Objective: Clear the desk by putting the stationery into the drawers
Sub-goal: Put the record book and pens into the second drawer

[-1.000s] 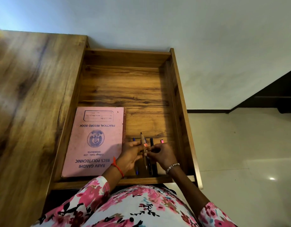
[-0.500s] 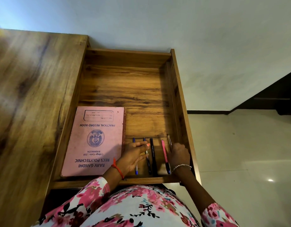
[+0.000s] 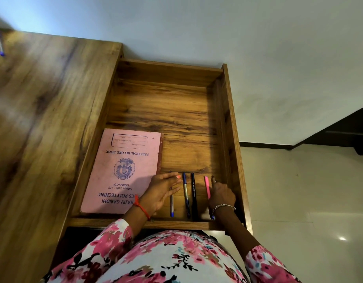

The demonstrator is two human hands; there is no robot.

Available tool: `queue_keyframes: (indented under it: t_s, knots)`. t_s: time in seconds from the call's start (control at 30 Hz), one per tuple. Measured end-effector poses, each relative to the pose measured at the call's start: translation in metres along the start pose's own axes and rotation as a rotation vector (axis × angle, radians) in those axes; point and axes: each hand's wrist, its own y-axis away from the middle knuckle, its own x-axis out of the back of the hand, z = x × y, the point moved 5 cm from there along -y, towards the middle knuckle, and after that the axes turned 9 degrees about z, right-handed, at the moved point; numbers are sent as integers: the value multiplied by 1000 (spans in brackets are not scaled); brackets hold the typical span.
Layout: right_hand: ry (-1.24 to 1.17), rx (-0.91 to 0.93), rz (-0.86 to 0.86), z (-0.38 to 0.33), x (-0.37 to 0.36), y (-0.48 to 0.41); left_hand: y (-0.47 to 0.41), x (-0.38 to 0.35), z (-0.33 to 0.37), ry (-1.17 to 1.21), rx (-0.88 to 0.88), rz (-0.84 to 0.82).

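Observation:
An open wooden drawer (image 3: 230,119) holds a pink record book (image 3: 123,170) on its left side. To the book's right, several pens lie side by side: a clear pen with a blue cap (image 3: 171,207), a blue pen (image 3: 186,193), a black pen (image 3: 193,197) and a pink pen (image 3: 206,185). My left hand (image 3: 162,193) lies flat with fingers spread over the clear pen's upper half. My right hand (image 3: 221,196) is curled over a dark brown pen (image 3: 213,178) just right of the pink one. Only that pen's tip shows.
The wooden desk top (image 3: 43,119) runs along the drawer's left side, with one blue pen (image 3: 0,44) at its far left corner. The drawer's far half is bare wood. A white wall and pale tiled floor (image 3: 299,201) lie to the right.
My right hand carried the brown pen from the middle of the row to the drawer's right side and lowered it beside the pink pen. My left hand flattened onto the clear pen.

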Motion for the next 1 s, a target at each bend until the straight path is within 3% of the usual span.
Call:
queue_keyframes:
  t_s: [0.17,0.4,0.67,0.87,1.0]
  knots:
    - [124,102,-12,-8,10,-4,6,10,10,28,-72,30]
    - [104,374,28,-71,58,-20,42,39,49,-19,-356,137]
    - [63,869,112,-217,69,26,139,173,53,27,-700,673]
    - [-68,1242,40,-320,42,137,234,294,-8,47,-694,1143]
    - [60,1399,-25,-367,12,216,288,352,-64,-57,-634,1365]
